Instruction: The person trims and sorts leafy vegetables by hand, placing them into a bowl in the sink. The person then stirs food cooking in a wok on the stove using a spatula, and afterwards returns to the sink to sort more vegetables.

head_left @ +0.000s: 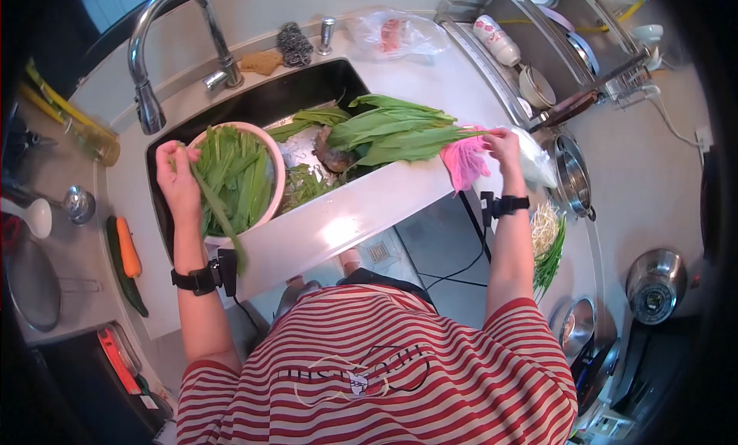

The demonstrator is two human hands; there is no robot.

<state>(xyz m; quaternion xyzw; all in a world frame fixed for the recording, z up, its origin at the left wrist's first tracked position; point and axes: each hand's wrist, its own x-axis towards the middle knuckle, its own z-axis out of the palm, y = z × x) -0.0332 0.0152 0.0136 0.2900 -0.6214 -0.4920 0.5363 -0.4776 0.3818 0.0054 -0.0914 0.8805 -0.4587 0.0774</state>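
My left hand [177, 173] is closed on the end of a long green leaf [217, 206], which hangs down across the edge of a pink-rimmed bowl [278, 168]. Cut green leaves [238, 172] fill that bowl inside the dark sink [261, 99]. On the right, my right hand [503, 146] pinches the stem end of a bunch of long leaves [400, 133] lying over the sink's right edge. A pink cloth [466, 162] lies just beside that hand. Leaf scraps [305, 187] and a brown clump [332, 151] are in the sink.
Behind the sink stand a faucet [142, 60], a steel scrubber [294, 45] and a plastic bag [400, 35]. Bean sprouts [544, 230] and steel bowls [573, 176] are at right. A carrot [128, 247] and cucumber [125, 268] lie at left. A dish rack [492, 68] stands at upper right.
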